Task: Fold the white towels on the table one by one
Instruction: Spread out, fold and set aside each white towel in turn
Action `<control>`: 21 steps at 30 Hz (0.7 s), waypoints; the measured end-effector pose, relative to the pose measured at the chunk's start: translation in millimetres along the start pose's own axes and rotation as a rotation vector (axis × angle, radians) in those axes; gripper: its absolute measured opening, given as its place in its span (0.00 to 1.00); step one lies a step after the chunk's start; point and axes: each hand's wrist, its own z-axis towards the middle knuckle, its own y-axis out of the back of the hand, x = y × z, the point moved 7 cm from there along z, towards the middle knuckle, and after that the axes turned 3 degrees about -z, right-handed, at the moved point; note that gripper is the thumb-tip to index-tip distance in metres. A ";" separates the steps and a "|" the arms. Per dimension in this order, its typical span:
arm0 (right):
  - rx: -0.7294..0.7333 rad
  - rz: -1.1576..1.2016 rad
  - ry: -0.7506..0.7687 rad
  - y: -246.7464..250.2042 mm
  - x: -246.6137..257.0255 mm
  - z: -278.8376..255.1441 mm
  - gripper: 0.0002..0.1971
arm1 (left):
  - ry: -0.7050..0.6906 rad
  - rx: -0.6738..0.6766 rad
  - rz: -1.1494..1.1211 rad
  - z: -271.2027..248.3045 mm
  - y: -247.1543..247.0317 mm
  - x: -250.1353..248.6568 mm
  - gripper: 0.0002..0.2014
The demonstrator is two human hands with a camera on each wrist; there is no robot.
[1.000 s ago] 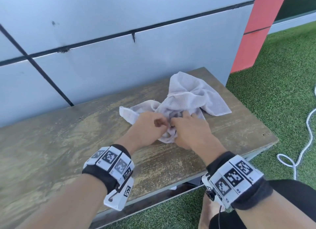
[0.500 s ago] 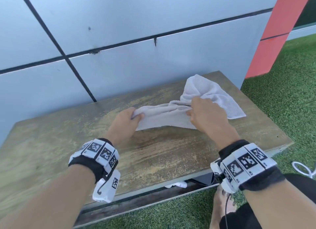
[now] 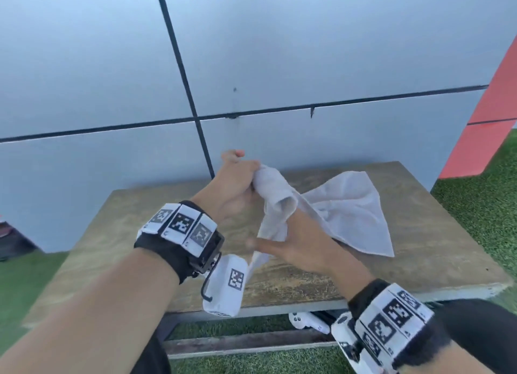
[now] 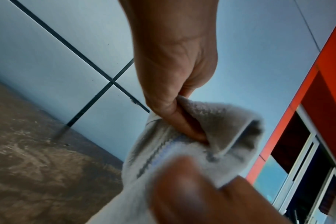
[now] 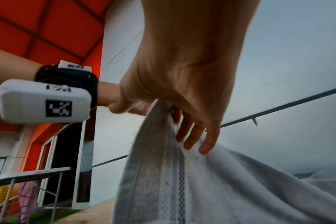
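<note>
The white towel (image 3: 347, 214) hangs lifted between both hands above the wooden bench (image 3: 436, 250). The left hand (image 3: 235, 189), raised highest, pinches one corner between thumb and curled fingers. Below and nearer the body, the right hand (image 3: 296, 248) grips the towel's edge with its fingers closed around the cloth. Beyond the right hand, the rest drapes onto the bench.

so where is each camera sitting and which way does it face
Head: on the person's head, looking down at the wooden table; both forearms, left hand and right hand show, holding the white towel.
Left wrist: looks along the left hand up at the wall; it pinches the towel.
Right wrist: looks along the right hand gripping the towel.
All share the towel.
</note>
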 end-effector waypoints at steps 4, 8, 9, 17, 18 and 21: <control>-0.313 0.052 -0.055 22.2 2.7 9.7 0.16 | -0.101 -0.015 -0.004 -17.0 8.6 -26.6 0.13; -0.473 0.064 -0.036 65.2 18.4 15.0 0.10 | -0.188 -0.202 -0.018 -29.3 47.8 -46.8 0.12; -0.467 0.058 -0.015 71.7 26.9 15.7 0.09 | -0.215 -0.209 0.041 -34.0 53.3 -49.5 0.09; -0.231 -0.257 0.122 60.6 83.7 12.9 0.04 | -0.527 0.098 0.848 -84.0 13.4 -28.8 0.20; -0.223 -0.290 0.118 58.7 84.5 10.7 0.04 | -0.541 0.064 0.832 -86.9 14.5 -29.2 0.15; -0.206 -0.373 0.104 61.4 83.7 4.3 0.06 | -0.565 0.049 0.821 -95.3 17.1 -33.5 0.08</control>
